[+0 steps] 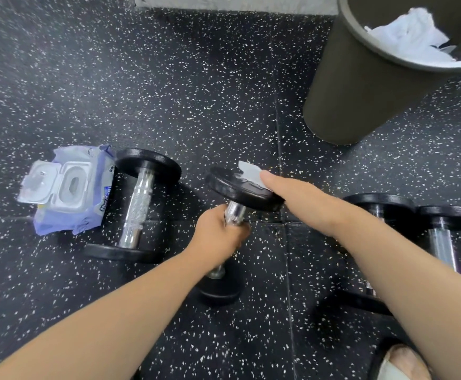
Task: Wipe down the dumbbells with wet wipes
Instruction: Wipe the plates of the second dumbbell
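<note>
A black dumbbell [237,189] with a chrome handle stands tilted on one end in the middle of the floor. My left hand [218,237] is wrapped around its handle. My right hand [289,196] presses a white wet wipe [248,171] against the upper end plate. A second dumbbell [138,207] lies on the floor to the left. Beside it rests a purple wet wipe pack [70,187] with its lid flipped open. Two more dumbbells [440,237] lie at the right, partly hidden by my right forearm.
A dark waste bin [355,86] stands at the upper right with crumpled white wipes [410,37] inside. The floor is black speckled rubber [169,91]. A pale wall base [223,2] runs along the top edge. A shoe [399,363] shows at the bottom right.
</note>
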Demonstrator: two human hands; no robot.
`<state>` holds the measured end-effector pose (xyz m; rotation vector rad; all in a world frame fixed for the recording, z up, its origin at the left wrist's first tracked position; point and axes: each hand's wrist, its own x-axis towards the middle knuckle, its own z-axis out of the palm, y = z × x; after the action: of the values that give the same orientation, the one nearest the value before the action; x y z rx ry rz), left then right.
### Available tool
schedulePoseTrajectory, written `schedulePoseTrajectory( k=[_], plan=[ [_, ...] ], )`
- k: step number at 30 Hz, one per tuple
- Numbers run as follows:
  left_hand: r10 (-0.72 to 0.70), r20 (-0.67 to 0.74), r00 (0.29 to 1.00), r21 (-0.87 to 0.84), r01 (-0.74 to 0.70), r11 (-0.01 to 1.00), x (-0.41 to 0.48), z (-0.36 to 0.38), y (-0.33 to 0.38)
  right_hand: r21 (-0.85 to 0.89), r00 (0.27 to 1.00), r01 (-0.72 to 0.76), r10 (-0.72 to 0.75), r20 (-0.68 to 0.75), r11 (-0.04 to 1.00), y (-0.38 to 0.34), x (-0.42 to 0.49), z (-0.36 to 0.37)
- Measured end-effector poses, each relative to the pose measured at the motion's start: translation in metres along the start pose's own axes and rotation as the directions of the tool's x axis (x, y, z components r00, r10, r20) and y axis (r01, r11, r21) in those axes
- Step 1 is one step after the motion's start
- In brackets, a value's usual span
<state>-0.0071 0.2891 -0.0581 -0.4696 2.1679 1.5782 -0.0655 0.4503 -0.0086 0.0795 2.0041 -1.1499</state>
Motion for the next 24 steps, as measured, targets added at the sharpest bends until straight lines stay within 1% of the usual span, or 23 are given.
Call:
schedulePoseTrajectory(
  k=[1,2,4,6,7,8,9,10,11,12,14,15,16,17,19,20,21,22,24],
  plan=[
    [-0.005,0.001,1.0,0.003,0.005,1.0,0.0,-0.001,0.001,-0.012,1.0,0.003,-0.004,-0.026,1.0,0.005,0.0,0.004],
    [-0.009,0.0,1.0,0.006,0.009,1.0,0.0,-0.001,0.001,-0.049,0.997,0.077,-0.078,-0.015,0.996,0.018,0.001,0.005],
    [-0.009,-0.001,1.0,0.008,0.009,1.0,0.0,-0.001,0.001,-0.166,0.989,0.139,-0.13,0.064,0.976,0.024,0.001,0.01],
    [-0.007,-0.006,1.0,0.011,0.007,1.0,0.0,0.0,0.0,-0.14,0.99,0.139,-0.134,0.039,0.98,0.015,0.01,0.015],
    [-0.005,-0.009,1.0,0.022,0.006,1.0,0.0,0.0,-0.001,-0.179,0.992,0.128,-0.125,0.029,0.975,0.005,0.011,0.02],
    [-0.001,-0.011,1.0,0.035,0.002,0.999,-0.001,0.0,-0.001,-0.249,0.989,0.148,-0.15,0.01,0.957,-0.004,0.015,0.027],
    [0.006,-0.012,1.0,0.048,-0.005,0.999,-0.001,0.0,-0.002,-0.315,0.985,0.148,-0.169,-0.039,0.938,-0.008,0.016,0.029],
    [0.013,-0.011,1.0,0.057,-0.013,0.998,-0.002,0.0,-0.002,-0.313,0.986,0.146,-0.165,-0.034,0.939,-0.009,0.016,0.03],
    [0.023,-0.009,1.0,0.064,-0.022,0.998,-0.002,0.001,-0.001,-0.281,0.984,0.169,-0.18,-0.013,0.945,-0.006,0.012,0.029],
    [0.03,-0.007,1.0,0.068,-0.029,0.997,-0.003,0.001,-0.001,-0.257,0.977,0.199,-0.212,-0.022,0.946,-0.008,0.01,0.028],
    [0.034,-0.012,0.999,0.071,-0.033,0.997,-0.002,0.002,-0.002,-0.114,0.964,0.261,-0.252,0.087,0.959,-0.024,-0.007,0.021],
    [0.03,-0.024,0.999,0.071,-0.028,0.997,-0.001,0.002,-0.003,-0.086,0.955,0.286,-0.276,0.108,0.954,-0.029,-0.013,0.016],
    [0.025,-0.032,0.999,0.065,-0.023,0.998,0.0,0.002,-0.003,-0.08,0.957,0.281,-0.273,0.1,0.956,-0.032,-0.014,0.011],
    [0.022,-0.034,0.999,0.053,-0.02,0.998,0.001,0.003,-0.003,-0.093,0.971,0.236,-0.23,0.07,0.967,-0.034,-0.012,0.008],
    [0.009,-0.028,1.0,0.018,-0.008,1.0,0.003,0.004,-0.002,-0.126,0.996,0.089,-0.089,0.009,0.988,-0.032,-0.006,0.007],
    [-0.003,-0.024,1.0,-0.001,0.003,1.0,0.003,0.004,-0.001,-0.112,0.999,0.042,-0.044,-0.017,0.993,-0.026,-0.005,0.006],
    [-0.014,-0.02,1.0,-0.016,0.013,1.0,0.004,0.004,-0.002,-0.078,0.998,-0.01,0.005,-0.067,0.997,-0.021,-0.005,0.005],
    [-0.024,-0.015,1.0,-0.027,0.023,0.999,0.005,0.004,-0.002,-0.037,0.996,-0.04,0.037,-0.086,0.998,-0.016,-0.007,0.003],
    [-0.039,-0.004,0.999,-0.033,0.039,0.999,0.006,0.005,-0.002,0.113,0.989,-0.07,0.084,-0.126,0.991,0.0,-0.01,-0.001]
  ],
)
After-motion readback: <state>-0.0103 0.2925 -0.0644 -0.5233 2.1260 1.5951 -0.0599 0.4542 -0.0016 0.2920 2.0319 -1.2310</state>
